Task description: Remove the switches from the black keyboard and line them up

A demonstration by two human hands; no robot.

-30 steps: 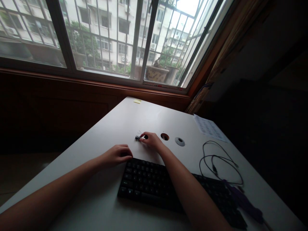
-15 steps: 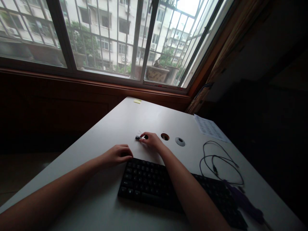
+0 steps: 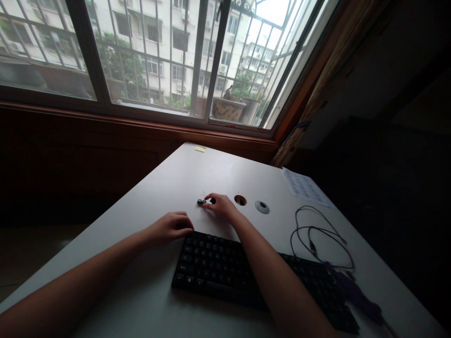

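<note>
A black keyboard [image 3: 211, 265] lies on the white desk, partly covered by my right forearm. My left hand [image 3: 176, 225] is at its far left corner, fingers curled and thumb against the edge. Beyond the keyboard, small black keycaps [image 3: 200, 202] sit close together on the desk. My right hand [image 3: 219, 205] is just right of them, thumb and index finger slightly apart, with the tips beside the nearest keycap. A dark patch shows under its curved fingers; I cannot make out what it is. Thin bent wires [image 3: 203, 193] lie just behind the keycaps.
Right of my right hand are a round hole [image 3: 240, 200] in the desk and a grey grommet cover [image 3: 262, 207]. A black cable [image 3: 299, 229] loops at the right, near a purple-handled tool [image 3: 355, 293]. Printed paper [image 3: 306, 188] and a yellow sticky note [image 3: 200, 149] lie farther back.
My right thumb and index finger have drawn slightly back from the keycap they were touching. The left hand stays at the keyboard corner. The view has shifted a little.
</note>
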